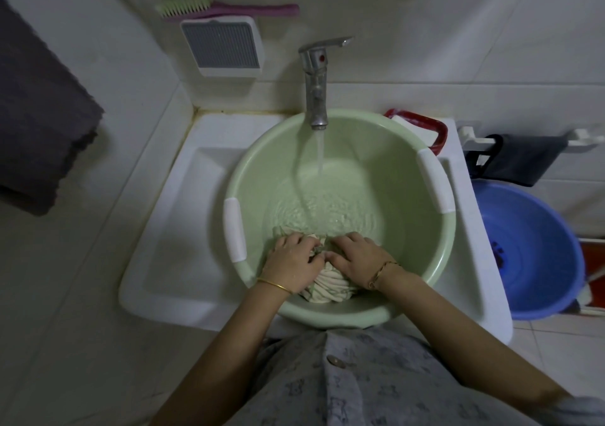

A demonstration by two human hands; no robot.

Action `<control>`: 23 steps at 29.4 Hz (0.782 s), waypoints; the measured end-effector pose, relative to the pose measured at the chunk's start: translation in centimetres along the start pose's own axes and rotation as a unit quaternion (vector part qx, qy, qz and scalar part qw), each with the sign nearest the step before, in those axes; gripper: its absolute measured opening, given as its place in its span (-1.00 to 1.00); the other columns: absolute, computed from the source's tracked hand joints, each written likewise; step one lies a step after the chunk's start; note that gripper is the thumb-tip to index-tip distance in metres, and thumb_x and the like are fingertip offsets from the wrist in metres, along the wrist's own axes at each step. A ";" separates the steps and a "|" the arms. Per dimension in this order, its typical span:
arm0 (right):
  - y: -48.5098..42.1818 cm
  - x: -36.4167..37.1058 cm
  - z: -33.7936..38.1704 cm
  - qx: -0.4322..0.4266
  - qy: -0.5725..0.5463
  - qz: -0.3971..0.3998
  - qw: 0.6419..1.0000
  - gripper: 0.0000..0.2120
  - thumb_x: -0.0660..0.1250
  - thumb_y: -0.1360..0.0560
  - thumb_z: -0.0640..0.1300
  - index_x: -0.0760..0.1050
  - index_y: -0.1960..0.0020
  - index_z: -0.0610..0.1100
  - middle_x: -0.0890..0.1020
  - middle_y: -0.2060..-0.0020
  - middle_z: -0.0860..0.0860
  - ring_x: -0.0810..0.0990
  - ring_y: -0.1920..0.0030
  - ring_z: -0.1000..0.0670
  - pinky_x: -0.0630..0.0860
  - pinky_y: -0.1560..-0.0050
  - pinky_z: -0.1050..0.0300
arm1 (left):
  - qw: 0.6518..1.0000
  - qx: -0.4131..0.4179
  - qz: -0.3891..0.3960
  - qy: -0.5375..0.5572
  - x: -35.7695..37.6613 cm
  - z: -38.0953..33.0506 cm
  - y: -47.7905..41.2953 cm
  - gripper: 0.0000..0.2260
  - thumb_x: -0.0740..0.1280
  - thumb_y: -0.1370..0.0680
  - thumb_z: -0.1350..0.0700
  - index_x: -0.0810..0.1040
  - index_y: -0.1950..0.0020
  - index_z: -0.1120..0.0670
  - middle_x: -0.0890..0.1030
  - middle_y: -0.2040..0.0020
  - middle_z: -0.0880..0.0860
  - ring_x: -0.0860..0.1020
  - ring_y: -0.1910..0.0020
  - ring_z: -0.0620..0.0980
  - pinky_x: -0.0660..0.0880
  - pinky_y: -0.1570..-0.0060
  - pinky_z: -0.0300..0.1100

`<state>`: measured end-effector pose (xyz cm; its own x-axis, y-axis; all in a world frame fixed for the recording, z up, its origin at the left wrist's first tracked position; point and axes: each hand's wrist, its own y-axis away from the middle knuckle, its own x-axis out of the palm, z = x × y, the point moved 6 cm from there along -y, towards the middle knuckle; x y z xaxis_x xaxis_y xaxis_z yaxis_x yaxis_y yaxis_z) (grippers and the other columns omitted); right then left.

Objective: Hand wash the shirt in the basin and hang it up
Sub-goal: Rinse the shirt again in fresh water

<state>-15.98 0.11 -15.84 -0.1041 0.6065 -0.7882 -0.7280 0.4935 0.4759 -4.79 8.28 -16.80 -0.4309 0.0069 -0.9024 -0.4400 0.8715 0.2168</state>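
Left hand point(293, 255) and right hand point(355, 255) lie side by side, knuckles up, at the near side of a round pale green plastic basin point(397, 150), thumbs almost meeting. The fingers of both are curled down into a bunched, wet cream-coloured cloth shirt point(330, 286), so each hand grips a fold of it. A thin gold bangle point(275, 285) circles the left wrist and a fine gold chain bracelet point(383, 270) the right. The shirt sits against the basin's near wall, part of it in the shallow, rippled water and part gathered into ridges under the palms. A chrome mixer tap point(316, 85) stands behind the basin, and a stream of water point(320, 150) falls from it into the far half of the basin. The basin has two white grips on its rim and rests in a white rectangular ceramic sink point(183, 229). A red soap dish point(435, 124) holding a white bar sits at the sink's far right corner. On the wall behind hang a green-bristled pink scrubbing brush point(226, 8) and a white box with a grey ribbed face point(224, 44). A dark grey towel point(39, 114) hangs at the left, and a blue plastic basin point(537, 249) stands on the floor to the right.
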 end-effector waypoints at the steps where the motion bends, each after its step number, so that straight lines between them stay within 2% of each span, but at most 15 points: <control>1: 0.0 0.0 0.0 0.000 0.001 0.000 1.000 -0.51 0.07 -0.58 0.20 0.33 -0.37 -0.07 0.40 -0.29 -0.14 0.38 -0.30 -0.22 0.33 -0.29 -0.07 | 1.000 -0.001 0.000 0.001 0.0 0.0 0.0 -0.30 -0.10 -0.28 -0.29 0.53 -0.21 -0.04 0.54 -0.17 0.06 0.45 -0.22 0.13 0.36 -0.25 -0.08; 20: 0.1 0.0 0.0 -0.004 0.004 -0.001 1.000 -0.51 0.06 -0.58 0.20 0.34 -0.36 -0.07 0.40 -0.28 -0.14 0.39 -0.29 -0.22 0.34 -0.28 -0.05 | 1.000 0.000 0.005 0.006 -0.5 -0.4 0.3 -0.25 -0.14 -0.25 -0.30 0.52 -0.24 -0.03 0.52 -0.20 0.07 0.42 -0.24 0.13 0.33 -0.27 -0.12; 23: 0.0 0.0 0.1 -0.005 0.004 0.000 1.000 -0.51 0.06 -0.58 0.20 0.33 -0.37 -0.07 0.40 -0.29 -0.14 0.39 -0.28 -0.22 0.34 -0.28 -0.06 | 1.000 -0.002 0.010 0.002 -0.5 -0.3 0.3 -0.30 -0.09 -0.29 -0.30 0.51 -0.24 -0.04 0.51 -0.21 0.06 0.41 -0.25 0.14 0.32 -0.28 -0.12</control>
<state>-15.94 0.18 -15.74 -0.1095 0.6013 -0.7915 -0.7343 0.4877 0.4721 -5.02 8.42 -16.18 -0.4429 0.0215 -0.8963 -0.4346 0.8693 0.2356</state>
